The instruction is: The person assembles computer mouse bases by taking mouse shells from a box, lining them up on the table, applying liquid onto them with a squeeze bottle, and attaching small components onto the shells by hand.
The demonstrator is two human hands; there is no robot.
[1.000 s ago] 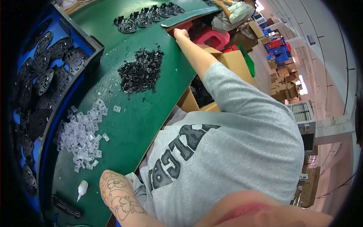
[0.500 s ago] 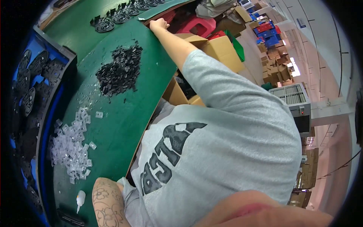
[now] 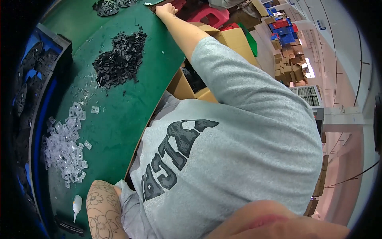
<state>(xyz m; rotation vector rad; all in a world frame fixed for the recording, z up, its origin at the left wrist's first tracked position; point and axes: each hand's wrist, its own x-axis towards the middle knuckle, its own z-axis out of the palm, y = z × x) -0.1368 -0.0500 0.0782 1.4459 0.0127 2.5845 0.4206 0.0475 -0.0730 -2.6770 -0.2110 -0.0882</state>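
My right hand (image 3: 166, 8) is at the far edge of the green table, its fingers curled closed. What they hold, if anything, is hidden. Beside that arm lies a heap of small black plastic pieces (image 3: 119, 59). Only part of my tattooed left arm (image 3: 103, 209) shows at the lower edge; its hand is out of view. Near it are a pile of small clear plastic pieces (image 3: 65, 147), a small white squeeze bottle (image 3: 77, 204) with a thin nozzle, and a dark elongated object (image 3: 68, 226).
A dark-rimmed blue bin (image 3: 51, 85) with black moulded parts borders the green table (image 3: 115, 131) on the left. Several black parts (image 3: 105, 8) lie at the far end. Open cardboard boxes (image 3: 234, 42) and a pink plastic stool-like object (image 3: 209, 16) stand beyond the table edge.
The whole view has shifted, so the table and its piles sit higher and farther left. My right hand stays closed at the table edge; no piece has visibly been picked up.
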